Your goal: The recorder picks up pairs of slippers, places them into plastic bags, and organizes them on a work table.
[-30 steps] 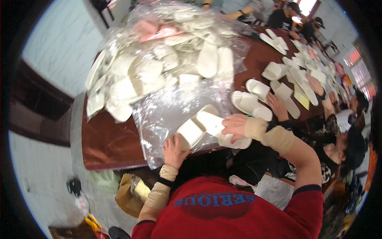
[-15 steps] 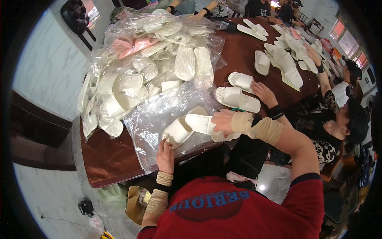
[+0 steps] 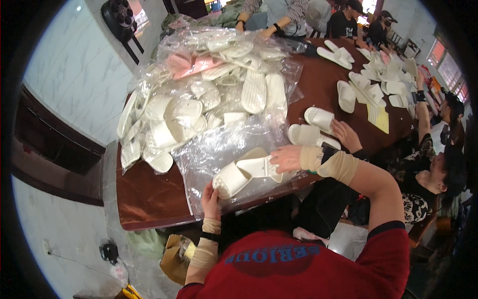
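Two white slippers lie on a clear plastic bag at the near edge of the table. My left hand (image 3: 210, 200) pinches the toe end of the left slipper (image 3: 230, 181), thumb and fingers at its rim. Over the strap end of the right slipper (image 3: 252, 167) bends my right hand (image 3: 287, 159), its fingers gripping it and partly hiding it. The heels of the two slippers overlap in the middle. Beneath them the clear bag (image 3: 199, 158) is spread flat, its far side against a heap of bagged slippers (image 3: 169, 127).
Bagged white slippers, with a pink pair (image 3: 191, 65) among them, fill the table's far left. At right a co-worker's hand (image 3: 347, 135) touches a loose white slipper (image 3: 319, 118). More loose slippers (image 3: 368, 88) lie beyond, on the brown tabletop (image 3: 318, 74). A cardboard box (image 3: 174, 259) stands below.
The view has shifted, so the table sits further right and lower. My right hand has moved from the slipper's middle toward its strap end. My left hand stays at the left slipper's toe.
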Demonstrator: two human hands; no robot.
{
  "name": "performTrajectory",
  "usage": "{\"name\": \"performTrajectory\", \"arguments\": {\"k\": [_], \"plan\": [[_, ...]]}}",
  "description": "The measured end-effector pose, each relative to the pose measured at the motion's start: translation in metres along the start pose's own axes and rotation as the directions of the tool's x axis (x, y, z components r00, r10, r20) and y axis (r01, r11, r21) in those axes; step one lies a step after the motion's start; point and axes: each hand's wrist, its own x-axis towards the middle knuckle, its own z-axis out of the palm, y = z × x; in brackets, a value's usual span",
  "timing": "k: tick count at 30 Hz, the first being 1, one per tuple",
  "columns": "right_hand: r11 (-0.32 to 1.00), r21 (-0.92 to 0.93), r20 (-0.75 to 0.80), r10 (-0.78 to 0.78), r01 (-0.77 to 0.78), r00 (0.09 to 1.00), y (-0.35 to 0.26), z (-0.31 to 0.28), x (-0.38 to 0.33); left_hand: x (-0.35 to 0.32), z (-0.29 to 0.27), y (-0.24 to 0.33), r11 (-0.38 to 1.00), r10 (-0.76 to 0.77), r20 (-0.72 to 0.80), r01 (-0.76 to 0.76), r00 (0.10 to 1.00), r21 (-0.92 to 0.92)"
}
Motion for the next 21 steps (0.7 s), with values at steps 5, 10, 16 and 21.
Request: {"name": "performTrajectory", "arguments": {"k": [5, 10, 16, 21], "plan": [[0.991, 0.078, -0.031, -0.104, 0.106, 0.994, 0.000, -0.014, 0.004, 0.001, -0.015, -0.001, 0.998, -0.046, 0.005, 0.046, 0.999, 0.035], [0.992, -0.018, 0.028, -0.122, 0.123, 0.992, -0.004, -0.025, 0.008, 0.000, -0.007, 0.007, 0.990, -0.079, 0.001, 0.079, 0.997, -0.113], [0.963, -0.100, 0.003, -0.252, 0.251, 0.968, -0.014, -0.046, 0.016, 0.005, -0.031, -0.011, 0.971, -0.146, -0.068, 0.130, 0.987, -0.203], [0.970, -0.107, 0.072, -0.214, 0.220, 0.974, -0.016, -0.046, 0.017, 0.010, -0.025, -0.007, 0.965, -0.159, -0.016, 0.152, 0.987, -0.213]]}}
